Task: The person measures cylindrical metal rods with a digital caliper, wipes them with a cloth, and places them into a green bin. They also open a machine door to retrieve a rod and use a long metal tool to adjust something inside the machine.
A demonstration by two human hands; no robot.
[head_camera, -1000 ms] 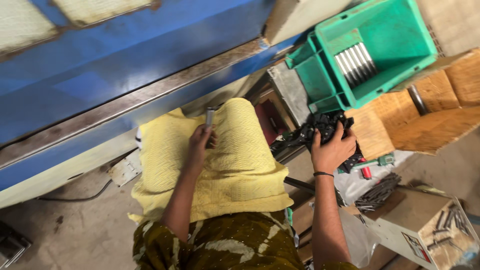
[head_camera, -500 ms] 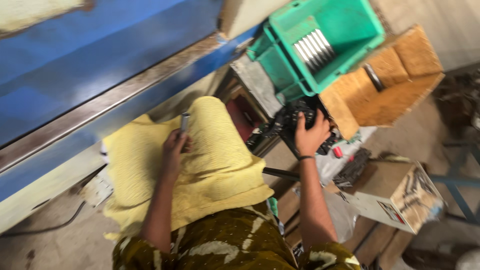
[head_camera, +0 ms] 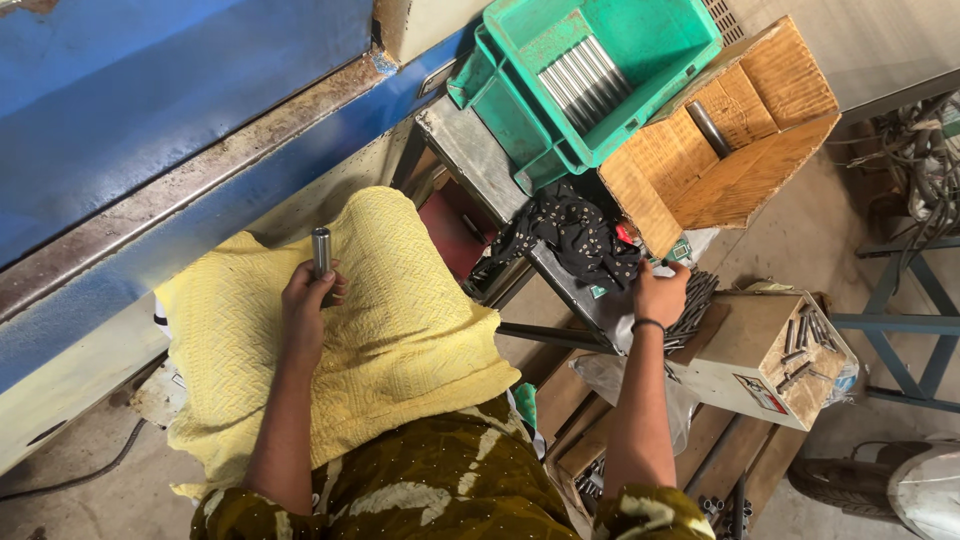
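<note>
My left hand point(head_camera: 307, 305) grips a short grey metal rod point(head_camera: 321, 249) upright over the yellow quilted cloth point(head_camera: 400, 330) on my lap. My right hand point(head_camera: 659, 293) reaches down to the right, fingers curled at a heap of dark metal rods point(head_camera: 696, 296) beside a black dotted cloth point(head_camera: 575, 235). Whether it holds a rod I cannot tell. A green plastic bin point(head_camera: 640, 40) above holds several shiny rods point(head_camera: 582, 78).
A cardboard box point(head_camera: 745, 150) with one rod stands right of the bin. Below my right hand a white box point(head_camera: 740, 350) carries loose rods. A blue machine body point(head_camera: 150, 120) runs along the left. More rods lie on the floor point(head_camera: 720, 500).
The view has swung right. My right hand left the black cloth and moved down to the heap of rods. My left hand still holds its rod over the yellow cloth.
</note>
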